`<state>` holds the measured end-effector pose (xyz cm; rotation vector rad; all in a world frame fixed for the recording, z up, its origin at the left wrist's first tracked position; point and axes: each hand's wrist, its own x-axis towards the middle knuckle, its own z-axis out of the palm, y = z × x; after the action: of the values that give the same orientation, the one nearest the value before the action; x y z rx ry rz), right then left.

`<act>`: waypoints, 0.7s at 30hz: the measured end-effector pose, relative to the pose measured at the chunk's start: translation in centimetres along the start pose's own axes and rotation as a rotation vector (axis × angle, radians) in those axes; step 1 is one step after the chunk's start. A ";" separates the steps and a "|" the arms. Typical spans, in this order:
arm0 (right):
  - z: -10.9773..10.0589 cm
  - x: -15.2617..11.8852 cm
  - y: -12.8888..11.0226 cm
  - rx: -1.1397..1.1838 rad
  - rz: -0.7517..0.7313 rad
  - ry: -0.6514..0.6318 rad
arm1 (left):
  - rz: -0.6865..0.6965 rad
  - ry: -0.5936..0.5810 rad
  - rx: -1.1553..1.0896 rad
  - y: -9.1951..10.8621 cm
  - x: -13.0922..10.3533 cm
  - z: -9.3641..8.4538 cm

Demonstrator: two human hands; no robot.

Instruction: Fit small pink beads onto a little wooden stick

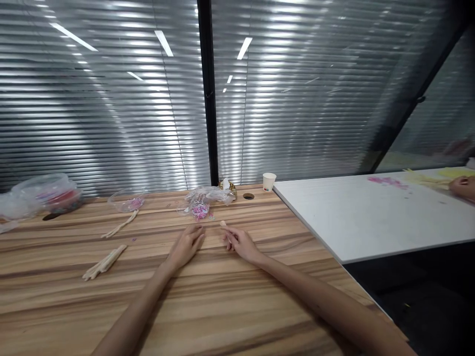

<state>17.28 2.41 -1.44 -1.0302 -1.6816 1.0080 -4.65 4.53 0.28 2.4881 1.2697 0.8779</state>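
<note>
A: Where do we look from?
B: The wearer's head, a single view; we face forward and down over the wooden table (222, 306).
A: How near?
B: Arm's reach: we see the left hand (186, 243) and right hand (240, 243) below centre, the blinds (111, 123) beyond, and the white table (334, 212) rightward.

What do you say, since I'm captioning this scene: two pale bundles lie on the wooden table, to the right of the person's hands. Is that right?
The side is wrong: the head view shows the two pale bundles on the wooden table, left of both the left hand and right hand.
</note>
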 end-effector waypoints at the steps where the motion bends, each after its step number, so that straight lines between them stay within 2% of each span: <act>1: 0.0 0.0 0.0 -0.002 0.007 -0.006 | -0.014 -0.020 -0.078 0.8 0.0 0.0; 4: 0.0 0.1 -0.2 0.010 0.032 -0.008 | -0.100 -0.056 -0.333 3.1 0.1 0.4; 7: -0.1 0.0 -0.8 -0.033 0.020 0.005 | -0.147 -0.087 -0.471 4.4 0.1 1.1; 10: -0.1 -0.2 -1.4 -0.127 -0.035 0.005 | -0.159 -0.088 -0.541 4.4 0.0 1.9; 13: -0.1 -0.3 -1.6 -0.227 -0.081 -0.005 | -0.225 -0.027 -0.600 3.8 -0.1 2.4; 17: -0.1 -0.5 -1.9 -0.343 -0.109 -0.023 | -0.347 0.043 -0.684 3.8 -0.1 2.3; 21: -0.2 -0.7 -2.5 -0.399 -0.158 -0.044 | -0.363 0.035 -0.749 4.3 -0.1 2.0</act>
<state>17.16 0.95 0.76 -1.1089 -2.0166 0.6088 -0.62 2.03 0.48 1.6138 1.0799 1.0512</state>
